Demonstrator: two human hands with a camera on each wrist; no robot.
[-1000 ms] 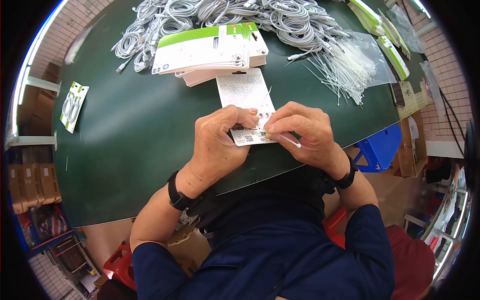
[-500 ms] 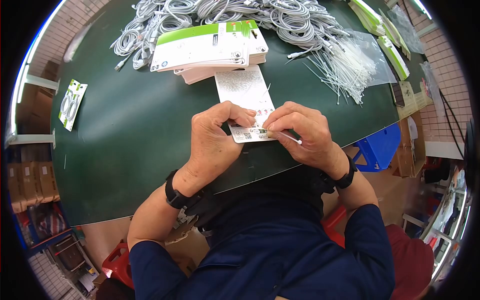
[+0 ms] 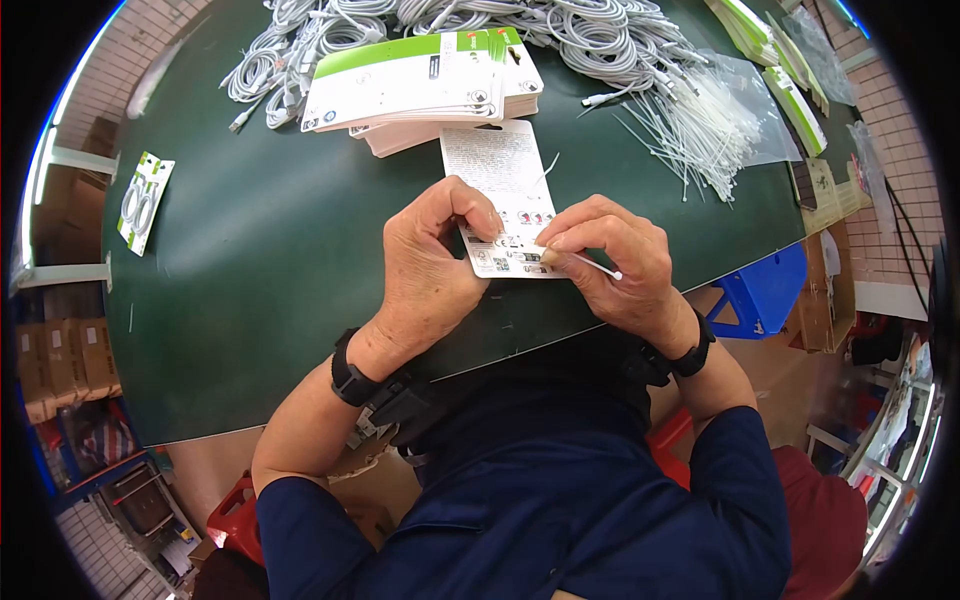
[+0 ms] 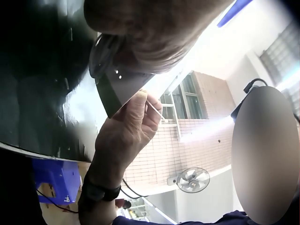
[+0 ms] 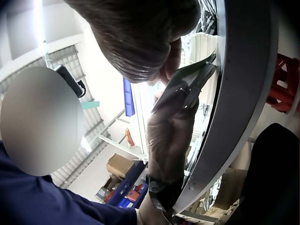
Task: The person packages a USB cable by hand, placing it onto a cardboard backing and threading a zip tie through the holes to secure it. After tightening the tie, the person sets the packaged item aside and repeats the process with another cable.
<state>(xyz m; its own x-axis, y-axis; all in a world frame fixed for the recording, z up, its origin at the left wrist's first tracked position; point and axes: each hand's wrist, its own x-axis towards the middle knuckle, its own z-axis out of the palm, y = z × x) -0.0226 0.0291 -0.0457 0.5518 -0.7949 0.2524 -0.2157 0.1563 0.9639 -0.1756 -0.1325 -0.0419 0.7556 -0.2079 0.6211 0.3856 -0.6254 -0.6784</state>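
Observation:
My left hand (image 3: 430,265) grips a printed packaging card (image 3: 492,160), its back with small text facing up and its thumb bent over the card's left edge. Under the card, a grey cable coil (image 4: 103,55) shows beside the fingers in the left wrist view. My right hand (image 3: 625,262) pinches a white cable tie (image 3: 602,267) at the card's lower right, thumb against forefinger. The tie's head end sticks out to the right past the fingers. Another thin white tie end (image 3: 546,174) pokes up from the card's right side.
Behind the card stands a stack of green-and-white cards (image 3: 400,90). Grey coiled cables (image 3: 600,45) heap along the back, with loose cable ties (image 3: 700,135) on a plastic bag at right. A carded cable (image 3: 145,203) lies far left. The table edge (image 3: 520,352) runs close below the hands.
The left thumb has drawn back and bends more, baring more of the card's print. Card and right hand have shifted slightly up and right, the tie still pinched.

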